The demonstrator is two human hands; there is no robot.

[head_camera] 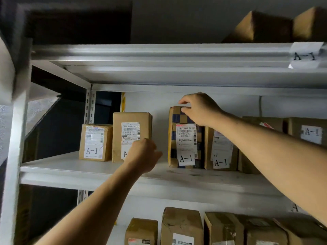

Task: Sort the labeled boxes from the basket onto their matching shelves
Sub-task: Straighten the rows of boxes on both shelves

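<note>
A white metal shelf (pixel 99 172) carries a row of upright cardboard boxes marked A-1. My right hand (pixel 200 108) pinches the top edge of a box with blue checkered tape (pixel 184 119) near the middle of the row. In front of the lower right corner of a taller plain box (pixel 131 117), my left hand (pixel 144 154) is loosely curled and hides part of its A-1 label. Whether it touches that box I cannot tell. A smaller A-1 box (pixel 95 142) stands at the left end. The basket is out of view.
More A-1 boxes (pixel 221 152) stand to the right behind my right forearm. A paper A-1 tag (pixel 305 54) hangs on the beam of the shelf above, where brown boxes (pixel 261 27) sit. Several boxes (pixel 182 225) fill the shelf below. A gap lies between the plain and checkered boxes.
</note>
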